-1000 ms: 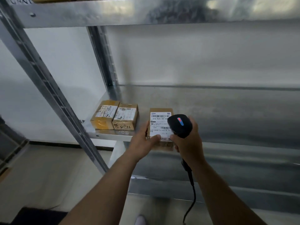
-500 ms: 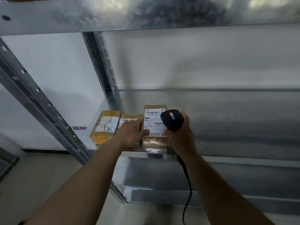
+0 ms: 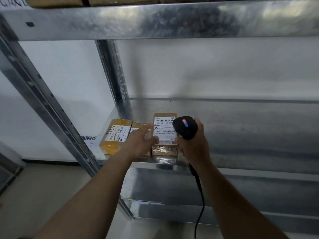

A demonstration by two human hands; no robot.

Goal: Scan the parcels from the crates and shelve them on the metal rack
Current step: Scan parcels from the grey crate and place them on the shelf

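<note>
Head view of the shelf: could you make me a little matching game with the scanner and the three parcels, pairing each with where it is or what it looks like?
Things:
1. scanner
2. left parcel
3. middle parcel
4. right parcel

Places and looks:
A. mostly hidden under the left hand
B. big white label, right beside the scanner
C. gripped in the right hand
D. yellow tape, farthest from the scanner

Pairs: 1-C, 2-D, 3-A, 4-B.
</note>
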